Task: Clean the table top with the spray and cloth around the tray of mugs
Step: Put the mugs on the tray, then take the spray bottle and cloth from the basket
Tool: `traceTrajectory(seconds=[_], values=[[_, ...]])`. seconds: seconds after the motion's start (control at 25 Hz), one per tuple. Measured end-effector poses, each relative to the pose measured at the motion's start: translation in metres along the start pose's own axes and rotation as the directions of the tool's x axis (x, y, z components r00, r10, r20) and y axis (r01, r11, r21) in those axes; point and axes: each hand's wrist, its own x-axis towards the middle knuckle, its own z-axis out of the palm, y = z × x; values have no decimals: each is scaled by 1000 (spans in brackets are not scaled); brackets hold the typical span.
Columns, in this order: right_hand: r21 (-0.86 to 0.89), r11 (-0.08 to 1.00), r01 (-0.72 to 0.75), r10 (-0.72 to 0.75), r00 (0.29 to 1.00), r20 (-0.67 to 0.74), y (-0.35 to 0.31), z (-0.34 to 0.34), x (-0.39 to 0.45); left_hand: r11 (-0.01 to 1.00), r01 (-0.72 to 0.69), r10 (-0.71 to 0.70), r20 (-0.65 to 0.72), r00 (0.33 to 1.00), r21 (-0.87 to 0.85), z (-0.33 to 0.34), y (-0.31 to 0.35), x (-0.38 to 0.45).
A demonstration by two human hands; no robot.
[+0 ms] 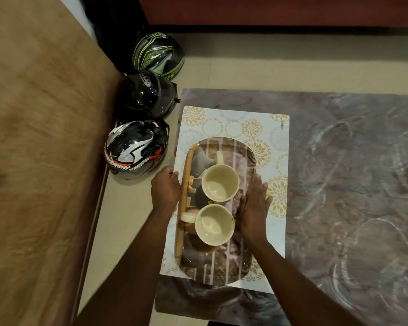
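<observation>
An oval tray [183, 198] with a wooden left rim lies on a white floral placemat [233, 123] at the left end of the grey marbled table top [351, 172]. Two empty cream mugs stand on it, one farther [220, 182] and one nearer [213, 224]. My left hand [165, 188] grips the tray's left rim with curled fingers. My right hand [254, 203] lies along the tray's right edge with its fingers straight; the thumb is hidden. Neither spray nor cloth is in view. Curved smear marks cover the table's right part.
Three helmets sit on the floor left of the table: a green-black one [158, 55], a black one [149, 92] and a black-white one [136, 149] close to my left hand. A large brown wooden surface [40, 137] fills the left side. Red furniture [269, 10] runs along the far side.
</observation>
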Motion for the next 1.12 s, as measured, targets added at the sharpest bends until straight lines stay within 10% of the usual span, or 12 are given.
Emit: traceTrajectory(seconds=[0.4,0.6,0.8,1.12], values=[[11,997,79,-80,984,157,2,-21,0,995,-1,-11,114,993,102,-5,-2,7],[181,978,106,-131,983,131,21,-58,14,993,-112,108,-77,991,-46,-25,22,-8],[175,976,129,-135,991,23,56,-145,30,790,-613,612,-36,790,-13,15,140,-101],[-194,953,231,-282,909,-305,188,-349,-12,499,-833,833,133,537,239,105,280,-267]])
